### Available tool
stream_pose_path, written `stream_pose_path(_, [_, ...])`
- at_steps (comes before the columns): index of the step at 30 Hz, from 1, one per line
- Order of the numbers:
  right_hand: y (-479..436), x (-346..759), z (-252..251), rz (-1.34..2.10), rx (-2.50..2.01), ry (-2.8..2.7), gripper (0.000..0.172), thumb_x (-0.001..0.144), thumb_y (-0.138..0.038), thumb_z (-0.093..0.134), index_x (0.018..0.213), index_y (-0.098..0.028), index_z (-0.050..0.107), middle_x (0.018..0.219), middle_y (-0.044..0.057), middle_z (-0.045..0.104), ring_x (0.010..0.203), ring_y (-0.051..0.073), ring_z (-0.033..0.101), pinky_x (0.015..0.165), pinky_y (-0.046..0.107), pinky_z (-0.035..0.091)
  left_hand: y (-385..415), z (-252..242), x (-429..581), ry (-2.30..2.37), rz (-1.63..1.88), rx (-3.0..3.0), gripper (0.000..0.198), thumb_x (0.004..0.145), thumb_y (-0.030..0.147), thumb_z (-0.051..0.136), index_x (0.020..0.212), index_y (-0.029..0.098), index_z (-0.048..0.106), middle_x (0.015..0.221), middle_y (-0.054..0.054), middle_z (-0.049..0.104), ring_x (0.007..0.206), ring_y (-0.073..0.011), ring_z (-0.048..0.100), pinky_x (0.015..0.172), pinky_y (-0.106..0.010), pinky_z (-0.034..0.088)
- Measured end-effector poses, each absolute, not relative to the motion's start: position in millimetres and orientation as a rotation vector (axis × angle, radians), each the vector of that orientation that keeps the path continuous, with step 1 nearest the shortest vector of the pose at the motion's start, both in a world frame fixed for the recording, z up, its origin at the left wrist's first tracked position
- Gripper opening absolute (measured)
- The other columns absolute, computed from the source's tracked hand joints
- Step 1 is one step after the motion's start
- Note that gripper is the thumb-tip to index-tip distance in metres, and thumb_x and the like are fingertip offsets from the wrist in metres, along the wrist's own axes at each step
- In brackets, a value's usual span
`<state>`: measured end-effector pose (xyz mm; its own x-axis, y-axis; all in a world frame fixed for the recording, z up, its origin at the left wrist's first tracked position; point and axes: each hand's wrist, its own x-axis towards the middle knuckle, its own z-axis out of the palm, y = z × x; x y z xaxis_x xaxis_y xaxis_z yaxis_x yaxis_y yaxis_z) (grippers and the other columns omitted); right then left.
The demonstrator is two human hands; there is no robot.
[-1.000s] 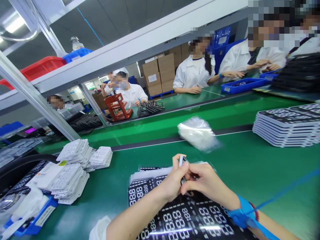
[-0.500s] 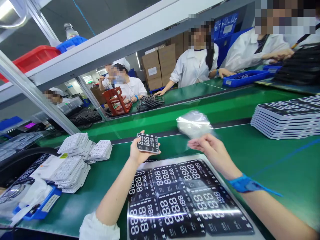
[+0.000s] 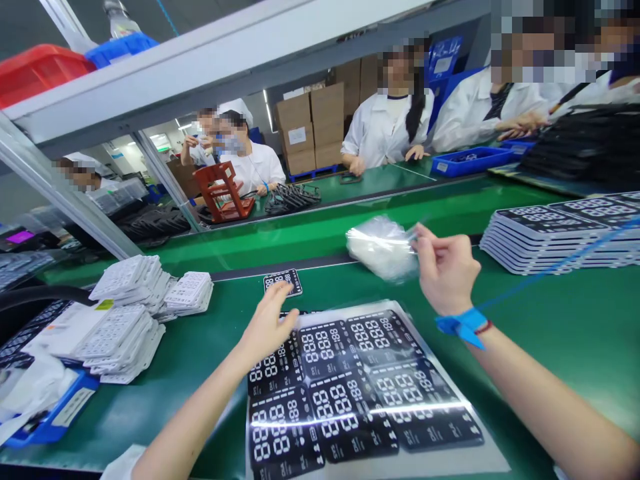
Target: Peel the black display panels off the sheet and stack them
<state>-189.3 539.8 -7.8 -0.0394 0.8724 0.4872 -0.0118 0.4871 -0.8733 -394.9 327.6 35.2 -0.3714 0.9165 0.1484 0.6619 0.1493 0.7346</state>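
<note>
- Left hand (image 3: 267, 327): fingers (image 3: 275, 300) spread, holding nothing, above the printed display sheet (image 3: 360, 393), just below a small black display panel (image 3: 283, 281).
- Right hand (image 3: 445, 270): fingers (image 3: 423, 243) curled beside a clear bag (image 3: 383, 248); any grip cannot be told.
- White plastic frames (image 3: 120, 283) stacked at the bench's (image 3: 550, 340) left; black panels (image 3: 545, 237) stacked right.
- Sheet reads "88" repeatedly.

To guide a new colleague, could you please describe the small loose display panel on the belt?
On the green conveyor belt, find the large black sheet of digit panels. Just beyond its far edge, at the fingertips of the left hand, lies a small black panel with white digits. Unlike the stacked panels to the right, it lies alone.
</note>
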Motion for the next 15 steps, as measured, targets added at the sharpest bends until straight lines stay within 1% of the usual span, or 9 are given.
stream_pose_path(1, [547.4, -190.8, -5.5, 0.736, -0.83, -1.543, 0.02, 0.084, -0.039, 0.052, 0.083, -0.022, 0.043, 0.123, 0.018, 0.057, 0.112, 0.032, 0.056, 0.091, 0.047, 0.048, 319.1, 36.9, -384.2, 2.083, 0.838, 1.619, 0.045, 0.082, 0.031, 0.053, 0.125, 0.02, 0.049, 0.144, -0.009, 0.036, 0.135, -0.0263, 0.03, 0.113, -0.045, 0.023])
stream_pose_path(3, [562.6, -198.1, -4.2, 0.534, -0.839, -1.788, 0.015, 0.085, -0.035, 0.048, 0.086, -0.02, 0.048, 0.126, 0.02, 0.055, 0.119, 0.033, 0.051, 0.096, 0.048, 0.043, 306.5, 36.8, -366.6, 2.022, 0.439, 1.694, 0.062, 0.084, 0.041, 0.053, 0.138, 0.017, 0.036, 0.152, -0.011, 0.021, 0.14, -0.0287, 0.016, 0.113, -0.048, 0.022])
stream_pose_path(5, [575.0, -208.4, -7.5, 0.435, -0.806, -2.016, 0.019, 0.086, -0.035, 0.045, 0.088, -0.018, 0.053, 0.119, 0.021, 0.059, 0.119, 0.034, 0.05, 0.097, 0.05, 0.042, 301.1, 32.4, -357.4, 1.991, 0.231, 1.664, 0.087, 0.077, 0.049, 0.062, 0.145, 0.012, 0.021, 0.154, -0.013, 0.009, 0.141, -0.0304, -0.001, 0.114, -0.05, 0.016])
stream_pose_path(6, [578.7, -213.4, -10.2, 0.398, -0.792, -2.113, 0.022, 0.086, -0.037, 0.045, 0.088, -0.017, 0.054, 0.112, 0.022, 0.062, 0.115, 0.036, 0.053, 0.094, 0.052, 0.043, 301.0, 29.0, -356.5, 1.995, 0.173, 1.644, 0.099, 0.073, 0.052, 0.066, 0.146, 0.01, 0.016, 0.154, -0.014, 0.004, 0.14, -0.0313, -0.008, 0.114, -0.051, 0.012])
stream_pose_path(7, [579.9, -217.8, -13.1, 0.375, -0.78, -2.191, 0.025, 0.086, -0.04, 0.045, 0.086, -0.017, 0.054, 0.103, 0.022, 0.064, 0.108, 0.038, 0.057, 0.09, 0.054, 0.044, 302.1, 25.2, -357.7, 2.005, 0.141, 1.625, 0.107, 0.069, 0.056, 0.069, 0.147, 0.009, 0.012, 0.153, -0.015, 0.002, 0.139, -0.0325, -0.011, 0.114, -0.052, 0.01])
stream_pose_path(9, [573.3, -224.0, -18.3, 0.361, -0.755, -2.283, 0.03, 0.086, -0.045, 0.047, 0.088, -0.016, 0.055, 0.092, 0.02, 0.065, 0.094, 0.039, 0.061, 0.082, 0.054, 0.047, 306.5, 17.0, -364.6, 2.017, 0.14, 1.604, 0.114, 0.064, 0.062, 0.069, 0.147, 0.008, 0.011, 0.153, -0.017, 0.002, 0.14, -0.0345, -0.007, 0.114, -0.053, 0.008])
stream_pose_path(10, [565.4, -225.8, -20.2, 0.361, -0.723, -2.326, 0.032, 0.087, -0.046, 0.046, 0.093, -0.015, 0.055, 0.093, 0.019, 0.065, 0.092, 0.037, 0.062, 0.08, 0.053, 0.048, 309.0, 13.0, -369.1, 2.02, 0.17, 1.612, 0.115, 0.063, 0.064, 0.069, 0.146, 0.009, 0.013, 0.153, -0.018, 0.006, 0.141, -0.0348, -0.002, 0.114, -0.053, 0.009])
stream_pose_path(13, [529.6, -226.8, -24.6, 0.439, -0.52, -2.494, 0.037, 0.091, -0.045, 0.041, 0.11, -0.016, 0.053, 0.106, 0.016, 0.062, 0.098, 0.031, 0.06, 0.084, 0.046, 0.048, 314.8, 1.9, -380.3, 2.062, 0.325, 1.682, 0.109, 0.059, 0.065, 0.071, 0.143, 0.01, 0.027, 0.147, -0.018, 0.029, 0.137, -0.0337, 0.021, 0.113, -0.049, 0.018])
stream_pose_path(15, [505.0, -225.3, -27.8, 0.557, -0.391, -2.622, 0.038, 0.092, -0.048, 0.041, 0.11, -0.017, 0.055, 0.106, 0.013, 0.061, 0.099, 0.028, 0.058, 0.087, 0.044, 0.048, 317.6, -5.0, -383.6, 2.108, 0.419, 1.702, 0.102, 0.06, 0.066, 0.07, 0.139, 0.011, 0.036, 0.138, -0.016, 0.042, 0.13, -0.0327, 0.033, 0.11, -0.048, 0.026])
